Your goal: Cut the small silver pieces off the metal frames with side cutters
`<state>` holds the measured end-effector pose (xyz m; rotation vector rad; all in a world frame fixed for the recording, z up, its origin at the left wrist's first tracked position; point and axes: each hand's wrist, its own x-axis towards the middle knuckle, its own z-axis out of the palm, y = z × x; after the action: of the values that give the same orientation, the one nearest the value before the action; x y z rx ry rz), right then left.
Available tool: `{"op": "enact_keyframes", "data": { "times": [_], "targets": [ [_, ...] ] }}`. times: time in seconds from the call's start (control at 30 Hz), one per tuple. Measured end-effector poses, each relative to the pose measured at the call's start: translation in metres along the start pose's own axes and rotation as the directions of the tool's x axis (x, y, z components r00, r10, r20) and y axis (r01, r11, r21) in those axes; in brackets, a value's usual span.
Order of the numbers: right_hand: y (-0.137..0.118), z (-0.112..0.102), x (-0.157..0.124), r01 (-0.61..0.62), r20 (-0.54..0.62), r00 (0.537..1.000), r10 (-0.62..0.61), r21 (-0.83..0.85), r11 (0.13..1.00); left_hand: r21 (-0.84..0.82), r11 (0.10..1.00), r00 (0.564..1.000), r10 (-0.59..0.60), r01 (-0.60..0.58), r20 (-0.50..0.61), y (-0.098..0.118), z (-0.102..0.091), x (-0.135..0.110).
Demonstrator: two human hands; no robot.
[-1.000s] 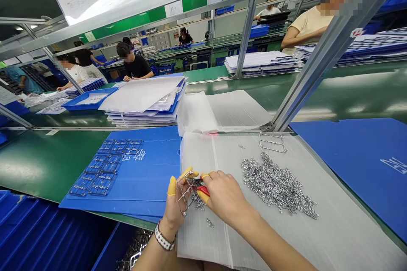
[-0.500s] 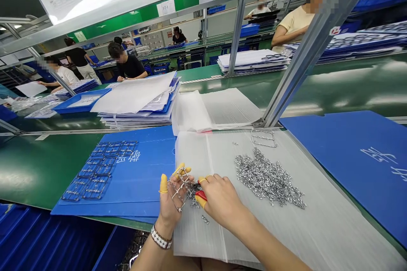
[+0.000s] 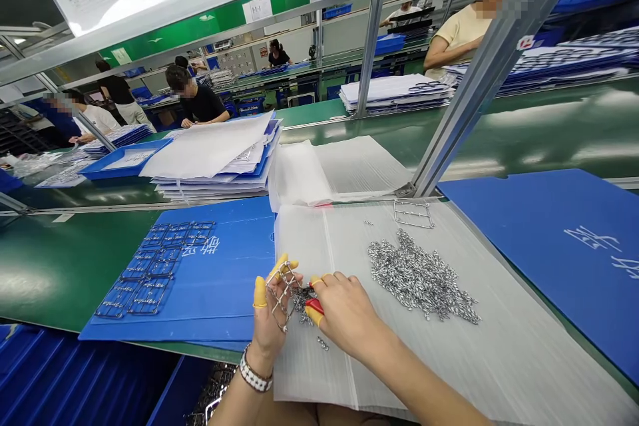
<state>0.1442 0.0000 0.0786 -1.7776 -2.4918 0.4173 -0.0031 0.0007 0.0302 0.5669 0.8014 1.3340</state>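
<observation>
The left hand (image 3: 267,323) grasps a wire frame (image 3: 280,293) tilted over the foam sheet (image 3: 499,359), barely moved since a moment ago. The right hand (image 3: 347,313) stays clenched on a red-handled tool (image 3: 314,306), probably cutters, working the same spot.

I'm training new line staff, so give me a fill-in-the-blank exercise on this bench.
The left hand holds a wire frame, its fingertips in ____ cots.
The right hand grips a tool with a ____ handle.
The pile of small metal parts lies on the ____ foam sheet.
Other frames lie in rows on the ____ board.
Missing: yellow; red; white; blue.
</observation>
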Motion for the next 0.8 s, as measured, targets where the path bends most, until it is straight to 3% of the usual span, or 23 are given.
{"op": "enact_keyframes", "data": {
  "times": [0.8],
  "targets": [
    [-0.0015,0.0046,0.0007,-0.016,-0.021,1.0,0.015,-0.014,1.0,0.01,0.998,0.998,0.064,-0.064,0.002,-0.0006,0.0017,0.0005]
  ]
}}
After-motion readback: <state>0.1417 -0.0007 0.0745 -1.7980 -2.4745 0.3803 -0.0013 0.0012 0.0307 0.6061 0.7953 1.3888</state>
